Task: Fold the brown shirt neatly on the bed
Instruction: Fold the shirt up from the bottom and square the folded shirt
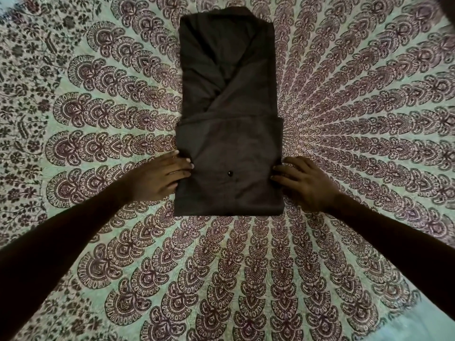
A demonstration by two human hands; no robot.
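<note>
The brown shirt (229,114) lies on the bed as a long narrow rectangle, sleeves crossed over its middle and its near end doubled up into a thicker panel with one dark button showing. My left hand (160,177) lies flat at the left edge of that near panel, fingertips touching the cloth. My right hand (302,180) lies flat at the right edge, fingertips on the fabric. Neither hand curls round the shirt.
The bedsheet (98,119) is pale green with a dark maroon feather-like mandala print and spreads out on all sides of the shirt. A plain pale patch (426,323) shows at the near right corner.
</note>
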